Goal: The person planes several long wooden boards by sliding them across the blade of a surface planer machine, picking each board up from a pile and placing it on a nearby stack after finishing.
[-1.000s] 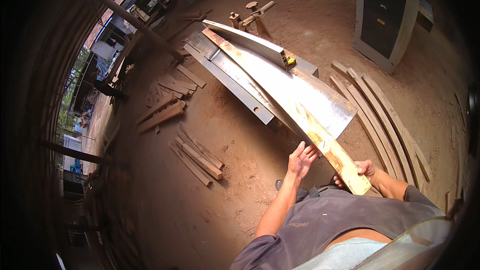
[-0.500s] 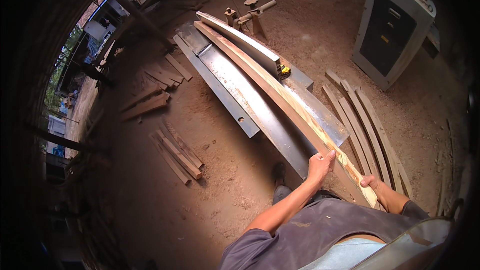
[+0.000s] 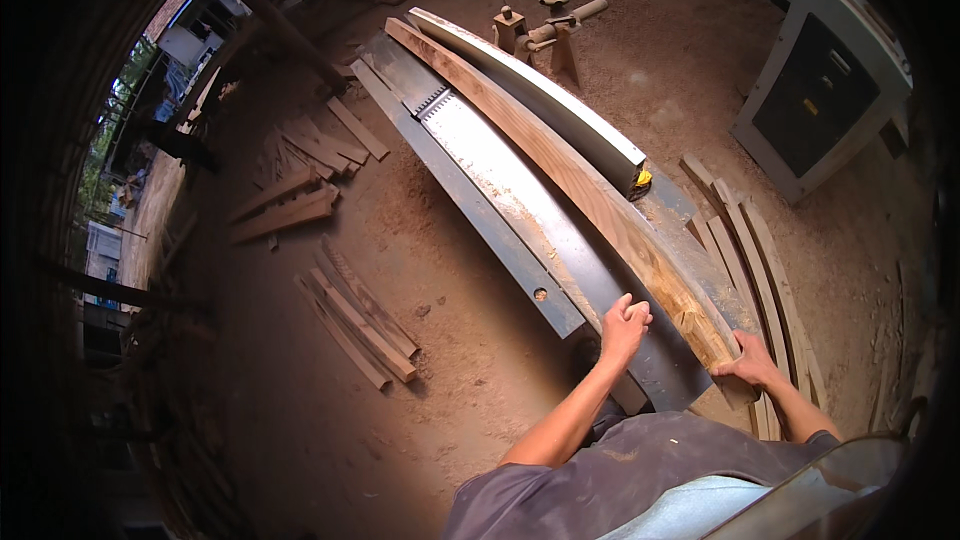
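A long wooden beam (image 3: 560, 165) lies lengthwise over the metal bed of a jointer (image 3: 500, 175), close beside its upright fence (image 3: 540, 90). My right hand (image 3: 750, 362) is closed around the beam's near end, which has a rough, pale patch. My left hand (image 3: 625, 328) is off the beam, just left of it above the near table. Its fingers are curled in, with nothing visible in them. Toward the far end, a toothed cutter slot (image 3: 431, 103) shows to the left of the beam.
Long wood strips (image 3: 755, 270) lie on the floor at right. Shorter pieces (image 3: 360, 320) and a pile of offcuts (image 3: 300, 185) lie at left. A grey machine cabinet (image 3: 820, 90) stands at far right. Behind the fence is a clamp-like metal fitting (image 3: 545, 30); a yellow object (image 3: 642, 180) sits at the fence's near end.
My left hand has let go of the beam and moved left of it. The beam has turned so that a broad face shows. My right hand still grips its near end.
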The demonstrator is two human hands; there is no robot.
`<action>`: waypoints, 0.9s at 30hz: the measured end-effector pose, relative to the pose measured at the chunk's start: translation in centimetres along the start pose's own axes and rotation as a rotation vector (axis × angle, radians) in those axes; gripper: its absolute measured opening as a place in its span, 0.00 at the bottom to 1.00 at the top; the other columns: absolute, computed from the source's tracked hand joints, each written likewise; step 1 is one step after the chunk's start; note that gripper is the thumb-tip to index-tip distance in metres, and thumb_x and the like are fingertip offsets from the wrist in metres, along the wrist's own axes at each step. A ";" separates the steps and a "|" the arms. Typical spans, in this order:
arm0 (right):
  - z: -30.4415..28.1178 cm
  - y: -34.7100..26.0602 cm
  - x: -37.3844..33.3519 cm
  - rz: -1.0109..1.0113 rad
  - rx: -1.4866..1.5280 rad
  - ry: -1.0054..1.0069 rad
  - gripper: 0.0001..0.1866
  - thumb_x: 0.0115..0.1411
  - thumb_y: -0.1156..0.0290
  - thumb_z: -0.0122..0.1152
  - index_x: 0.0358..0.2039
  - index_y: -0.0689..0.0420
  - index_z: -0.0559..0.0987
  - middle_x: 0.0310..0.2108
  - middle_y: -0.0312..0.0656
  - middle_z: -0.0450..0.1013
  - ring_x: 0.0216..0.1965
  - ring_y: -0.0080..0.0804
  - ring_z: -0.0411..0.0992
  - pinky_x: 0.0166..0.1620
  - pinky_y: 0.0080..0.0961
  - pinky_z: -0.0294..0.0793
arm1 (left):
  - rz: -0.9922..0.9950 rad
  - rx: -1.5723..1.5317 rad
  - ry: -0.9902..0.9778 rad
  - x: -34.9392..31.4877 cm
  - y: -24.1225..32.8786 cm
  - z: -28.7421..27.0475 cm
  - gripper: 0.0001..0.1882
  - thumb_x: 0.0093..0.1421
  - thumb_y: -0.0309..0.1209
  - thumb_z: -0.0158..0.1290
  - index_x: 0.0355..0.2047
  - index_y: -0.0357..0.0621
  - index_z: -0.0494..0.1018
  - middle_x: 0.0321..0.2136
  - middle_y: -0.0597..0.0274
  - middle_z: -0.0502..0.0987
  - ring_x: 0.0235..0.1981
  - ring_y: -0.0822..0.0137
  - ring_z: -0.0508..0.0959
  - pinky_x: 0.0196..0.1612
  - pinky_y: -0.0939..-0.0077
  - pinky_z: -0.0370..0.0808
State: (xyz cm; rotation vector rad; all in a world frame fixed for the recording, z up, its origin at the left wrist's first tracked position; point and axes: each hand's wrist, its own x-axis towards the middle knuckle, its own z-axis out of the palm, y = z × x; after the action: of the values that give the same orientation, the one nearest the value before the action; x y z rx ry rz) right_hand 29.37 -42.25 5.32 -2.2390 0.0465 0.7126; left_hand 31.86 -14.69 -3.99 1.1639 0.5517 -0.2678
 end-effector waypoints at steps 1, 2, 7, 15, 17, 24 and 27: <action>0.4 -1.2 0.5 0.021 -0.128 0.051 0.38 0.35 0.57 0.81 0.45 0.65 0.78 0.35 0.51 0.80 0.38 0.46 0.78 0.45 0.38 0.76 | 0.060 -0.005 0.040 1.0 1.4 -2.1 0.32 0.65 0.31 0.57 0.64 0.25 0.59 0.43 0.53 0.82 0.36 0.69 0.82 0.38 0.77 0.79; 0.7 -2.4 0.9 0.035 -0.256 0.102 0.38 0.35 0.56 0.80 0.45 0.65 0.77 0.35 0.54 0.79 0.39 0.50 0.78 0.45 0.40 0.76 | 0.110 0.061 0.091 1.7 2.5 -4.3 0.31 0.65 0.31 0.56 0.63 0.24 0.61 0.42 0.53 0.82 0.37 0.68 0.82 0.40 0.76 0.78; 1.4 -2.5 2.5 0.110 -0.599 0.189 0.33 0.38 0.57 0.76 0.42 0.63 0.76 0.30 0.61 0.77 0.36 0.62 0.76 0.43 0.48 0.76 | 0.289 0.255 0.322 3.3 5.3 -12.0 0.27 0.65 0.30 0.55 0.58 0.21 0.65 0.39 0.53 0.83 0.38 0.69 0.82 0.46 0.75 0.77; 0.6 7.8 -7.1 0.166 -0.538 0.305 0.30 0.40 0.62 0.75 0.43 0.61 0.75 0.30 0.61 0.77 0.36 0.62 0.76 0.42 0.50 0.76 | 0.370 0.249 0.301 1.7 2.4 -7.1 0.24 0.64 0.28 0.54 0.57 0.22 0.67 0.43 0.50 0.82 0.44 0.64 0.81 0.51 0.72 0.75; 0.0 12.8 -13.3 0.162 -0.491 0.322 0.29 0.40 0.64 0.75 0.42 0.61 0.74 0.30 0.61 0.76 0.36 0.63 0.76 0.41 0.50 0.75 | 0.413 0.310 0.283 1.6 2.1 -4.7 0.23 0.64 0.29 0.54 0.56 0.25 0.69 0.44 0.49 0.82 0.44 0.62 0.81 0.51 0.70 0.75; -2.2 32.6 -38.9 0.686 -0.518 0.386 0.25 0.37 0.77 0.67 0.40 0.64 0.73 0.34 0.65 0.74 0.42 0.65 0.72 0.45 0.50 0.72 | 0.468 0.446 0.272 0.4 0.9 4.0 0.23 0.64 0.31 0.53 0.56 0.29 0.70 0.48 0.45 0.80 0.49 0.55 0.80 0.54 0.66 0.74; -1.4 41.7 -47.0 0.779 -0.687 0.360 0.26 0.36 0.80 0.67 0.40 0.65 0.73 0.34 0.64 0.74 0.42 0.66 0.71 0.47 0.49 0.72 | 0.500 0.480 0.329 -0.1 0.6 8.1 0.23 0.64 0.32 0.53 0.56 0.29 0.70 0.51 0.43 0.78 0.52 0.53 0.78 0.55 0.65 0.73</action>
State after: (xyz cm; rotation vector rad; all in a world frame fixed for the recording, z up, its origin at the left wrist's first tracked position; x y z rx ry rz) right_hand -19.90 -81.10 2.06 -3.0049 1.0342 0.7765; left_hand 34.28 -21.95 -1.14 1.7861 0.4728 0.2425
